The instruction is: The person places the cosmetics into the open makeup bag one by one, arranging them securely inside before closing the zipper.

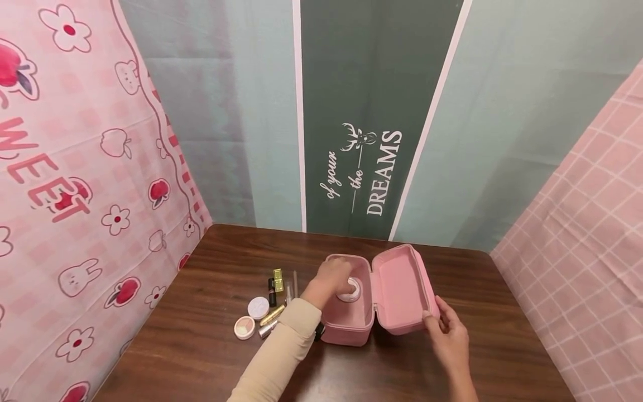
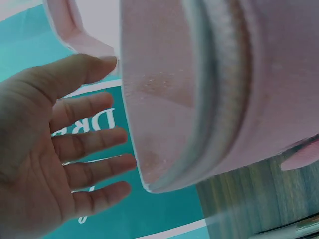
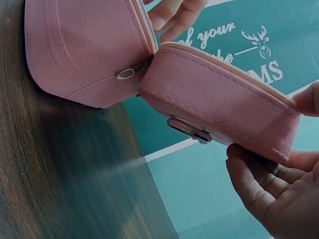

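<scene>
A pink zippered cosmetic case (image 1: pixel 346 335) stands on the table with its lid (image 1: pixel 402 287) swung out to the right. My left hand (image 1: pixel 335 276) reaches over the case's opening in the head view. Low inside the case, by those fingertips, is a round white item (image 1: pixel 350 290). In the left wrist view the left hand (image 2: pixel 60 144) has its fingers spread and fairly straight, beside the case's rim. My right hand (image 1: pixel 447 335) grips the lid's outer corner. In the right wrist view its thumb is at the zipper edge and its fingers (image 3: pixel 249 184) lie underneath.
Left of the case lie several cosmetics: a white round compact (image 1: pixel 258 307), a round palette with tan and pink sections (image 1: pixel 244 328), a gold tube (image 1: pixel 272 316), a black tube (image 1: pixel 272 292) and a gold-yellow case (image 1: pixel 278 280). Printed cloths hang around the wooden table (image 1: pixel 176 335).
</scene>
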The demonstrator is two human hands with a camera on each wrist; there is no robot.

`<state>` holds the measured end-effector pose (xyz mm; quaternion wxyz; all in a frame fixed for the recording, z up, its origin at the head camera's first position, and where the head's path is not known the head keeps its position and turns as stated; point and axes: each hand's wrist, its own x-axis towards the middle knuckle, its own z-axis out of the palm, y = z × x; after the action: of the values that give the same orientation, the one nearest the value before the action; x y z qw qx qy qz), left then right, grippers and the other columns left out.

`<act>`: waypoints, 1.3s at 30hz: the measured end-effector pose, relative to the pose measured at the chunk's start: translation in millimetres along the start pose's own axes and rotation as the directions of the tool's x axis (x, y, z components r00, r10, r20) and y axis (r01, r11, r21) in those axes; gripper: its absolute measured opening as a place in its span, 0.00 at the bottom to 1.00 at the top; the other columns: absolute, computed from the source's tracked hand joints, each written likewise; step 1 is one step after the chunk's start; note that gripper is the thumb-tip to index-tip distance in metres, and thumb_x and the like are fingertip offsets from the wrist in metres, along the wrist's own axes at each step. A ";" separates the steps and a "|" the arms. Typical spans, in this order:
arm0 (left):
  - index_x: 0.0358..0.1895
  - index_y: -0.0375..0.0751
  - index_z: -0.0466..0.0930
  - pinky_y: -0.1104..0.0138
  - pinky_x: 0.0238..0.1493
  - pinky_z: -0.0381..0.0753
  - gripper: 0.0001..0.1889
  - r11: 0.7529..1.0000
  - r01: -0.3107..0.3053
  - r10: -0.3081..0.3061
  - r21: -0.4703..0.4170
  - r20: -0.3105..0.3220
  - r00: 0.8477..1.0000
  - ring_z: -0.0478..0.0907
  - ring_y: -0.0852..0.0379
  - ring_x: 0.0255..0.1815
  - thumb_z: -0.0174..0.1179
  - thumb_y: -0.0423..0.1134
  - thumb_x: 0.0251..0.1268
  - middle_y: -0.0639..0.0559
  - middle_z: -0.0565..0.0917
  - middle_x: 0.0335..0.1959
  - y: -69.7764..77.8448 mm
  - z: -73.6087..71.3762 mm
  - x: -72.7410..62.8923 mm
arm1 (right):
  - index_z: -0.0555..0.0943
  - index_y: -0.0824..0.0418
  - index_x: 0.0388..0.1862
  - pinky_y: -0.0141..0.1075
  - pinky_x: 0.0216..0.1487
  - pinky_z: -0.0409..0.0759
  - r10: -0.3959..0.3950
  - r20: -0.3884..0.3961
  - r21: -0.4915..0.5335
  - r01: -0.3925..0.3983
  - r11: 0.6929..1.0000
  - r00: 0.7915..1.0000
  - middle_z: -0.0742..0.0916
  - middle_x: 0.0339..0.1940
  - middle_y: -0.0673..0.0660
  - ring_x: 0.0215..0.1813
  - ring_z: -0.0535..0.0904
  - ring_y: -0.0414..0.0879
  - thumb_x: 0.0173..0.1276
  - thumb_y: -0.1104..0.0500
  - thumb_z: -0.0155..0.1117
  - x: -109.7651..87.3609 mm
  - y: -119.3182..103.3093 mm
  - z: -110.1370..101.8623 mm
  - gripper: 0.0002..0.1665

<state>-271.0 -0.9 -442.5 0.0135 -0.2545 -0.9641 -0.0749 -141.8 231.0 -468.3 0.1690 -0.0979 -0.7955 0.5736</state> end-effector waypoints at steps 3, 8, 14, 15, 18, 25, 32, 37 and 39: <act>0.34 0.48 0.83 0.55 0.37 0.77 0.15 0.999 -0.001 0.003 0.042 -0.043 0.999 0.78 0.52 0.41 0.68 0.53 0.47 0.51 0.82 0.40 0.1 -0.1 -7.9 | 0.66 0.70 0.65 0.20 0.36 0.73 0.008 0.013 -0.039 -0.008 0.999 1.000 0.73 0.60 0.71 0.45 0.74 0.29 0.66 0.62 0.58 0.6 -0.8 1.4 0.30; 0.37 0.47 0.83 0.53 0.39 0.75 0.18 0.998 0.019 -0.014 0.059 -0.079 0.997 0.77 0.50 0.44 0.67 0.55 0.47 0.49 0.80 0.46 1.2 -0.8 -18.9 | 0.69 0.68 0.63 0.14 0.40 0.66 -0.017 -0.005 -0.143 0.016 0.990 1.000 0.74 0.60 0.69 0.57 0.72 0.54 0.62 0.62 0.60 1.3 -2.4 3.2 0.30; 0.39 0.48 0.82 0.56 0.34 0.73 0.19 0.997 0.029 -0.019 0.071 -0.135 0.991 0.77 0.51 0.39 0.67 0.55 0.47 0.49 0.79 0.43 -0.3 -8.2 -32.8 | 0.71 0.67 0.62 0.12 0.36 0.63 -0.096 -0.033 -0.238 0.086 0.968 0.995 0.75 0.58 0.69 0.53 0.75 0.61 0.59 0.61 0.63 1.8 -1.8 4.0 0.30; 0.39 0.48 0.82 0.56 0.34 0.73 0.19 0.996 0.032 -0.020 0.078 -0.147 0.989 0.77 0.51 0.38 0.67 0.55 0.46 0.49 0.79 0.42 -0.7 -9.5 -35.5 | 0.72 0.67 0.61 0.12 0.35 0.63 -0.103 -0.037 -0.244 0.091 0.966 0.994 0.75 0.58 0.69 0.53 0.75 0.61 0.59 0.61 0.63 1.8 -1.9 4.1 0.30; 0.39 0.48 0.82 0.57 0.31 0.71 0.19 0.995 0.043 -0.028 0.089 -0.167 0.986 0.76 0.50 0.34 0.67 0.55 0.47 0.50 0.77 0.41 -1.8 -10.6 -44.3 | 0.72 0.67 0.61 0.11 0.36 0.61 -0.122 -0.042 -0.265 0.107 0.958 0.992 0.74 0.58 0.69 0.54 0.74 0.63 0.58 0.61 0.62 1.5 -2.0 4.5 0.30; 0.47 0.49 0.82 0.59 0.30 0.70 0.23 0.998 0.051 -0.045 0.023 -0.210 0.977 0.76 0.49 0.35 0.67 0.54 0.47 0.50 0.79 0.43 -7.4 -5.7 -61.5 | 0.72 0.69 0.60 0.10 0.35 0.62 -0.144 -0.046 -0.260 0.127 0.957 0.988 0.74 0.58 0.69 0.55 0.73 0.64 0.59 0.63 0.62 -0.2 -2.0 6.0 0.29; 0.48 0.46 0.82 0.57 0.34 0.71 0.23 0.997 0.069 -0.076 -0.037 -0.236 0.969 0.76 0.49 0.39 0.67 0.52 0.48 0.49 0.80 0.42 -13.6 -6.1 -70.1 | 0.71 0.70 0.61 0.12 0.34 0.65 -0.157 -0.056 -0.233 0.140 0.962 0.986 0.73 0.59 0.69 0.53 0.74 0.62 0.58 0.65 0.61 -0.4 -2.8 6.9 0.29; 0.47 0.47 0.82 0.53 0.40 0.71 0.23 0.996 0.081 -0.087 -0.033 -0.241 0.967 0.76 0.48 0.40 0.67 0.53 0.47 0.49 0.79 0.41 -16.7 -3.6 -78.0 | 0.72 0.71 0.59 0.13 0.33 0.67 -0.156 -0.065 -0.235 0.137 0.962 0.986 0.74 0.58 0.69 0.51 0.75 0.60 0.57 0.67 0.62 -1.1 -2.8 7.6 0.29; 0.47 0.47 0.82 0.52 0.40 0.71 0.22 0.995 0.089 -0.095 -0.035 -0.242 0.966 0.76 0.47 0.41 0.67 0.53 0.47 0.48 0.80 0.42 -18.2 -2.1 -81.8 | 0.72 0.70 0.59 0.14 0.32 0.68 -0.163 -0.069 -0.243 0.142 0.960 0.984 0.75 0.57 0.68 0.50 0.76 0.59 0.57 0.67 0.62 -1.2 -2.6 8.3 0.29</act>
<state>-208.9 -56.9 -448.2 0.1248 -0.1986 -0.9650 -0.1176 -143.7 222.4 -468.4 0.2346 -0.0809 -0.8553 0.4549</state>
